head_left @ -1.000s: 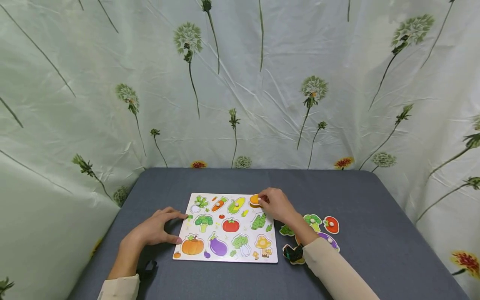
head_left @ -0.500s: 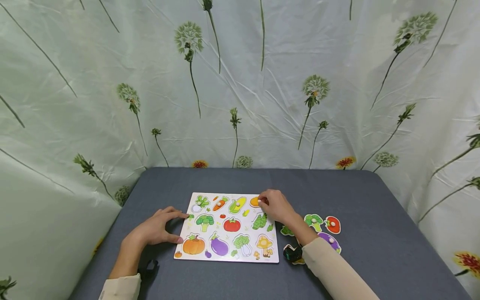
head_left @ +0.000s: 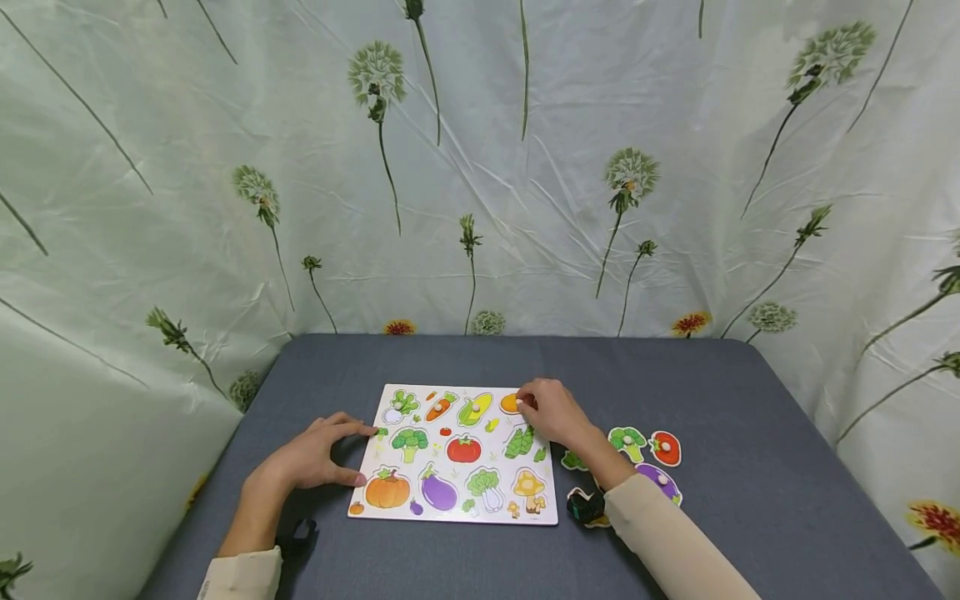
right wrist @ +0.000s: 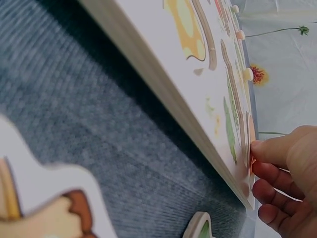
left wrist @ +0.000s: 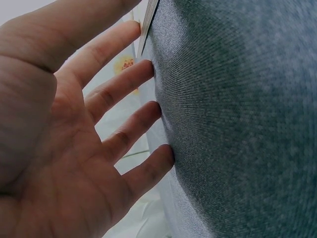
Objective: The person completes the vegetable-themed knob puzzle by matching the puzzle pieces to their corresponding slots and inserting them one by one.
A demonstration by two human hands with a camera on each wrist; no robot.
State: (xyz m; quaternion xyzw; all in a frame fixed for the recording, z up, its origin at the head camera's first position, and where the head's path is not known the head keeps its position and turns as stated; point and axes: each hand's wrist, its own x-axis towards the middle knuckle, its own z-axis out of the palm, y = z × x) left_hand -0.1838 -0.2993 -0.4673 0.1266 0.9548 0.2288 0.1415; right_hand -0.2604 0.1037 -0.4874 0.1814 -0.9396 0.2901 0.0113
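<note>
My right hand [head_left: 550, 412] pinches an orange puzzle piece [head_left: 509, 404] between thumb and forefinger at the far right corner of a white vegetable puzzle board [head_left: 442, 517]. In the right wrist view the orange piece [right wrist: 252, 130] lies level with the board's surface, partly covered by the fingertips, its knob hidden. The other fingers of that hand curl loosely. My left hand [head_left: 318, 454] is spread at the board's left edge, thumb and forefinger touching it. In the left wrist view the left hand's fingers [left wrist: 131, 131] are extended, their tips down at the grey cloth.
Knobbed carrot [head_left: 441, 407], corn [head_left: 475, 409] and white-bulbed green [head_left: 401, 407] pieces sit in the board's far row. Loose broccoli [head_left: 627, 443], red [head_left: 665, 448] and eggplant [head_left: 660, 481] pieces lie right of the board, partly under the right forearm. A flowered curtain [head_left: 525, 208] hangs behind the table.
The orange piece, standing a little above the board one second ago, now sits lower and flatter in its place under my right fingers. My left hand stays at the board's edge.
</note>
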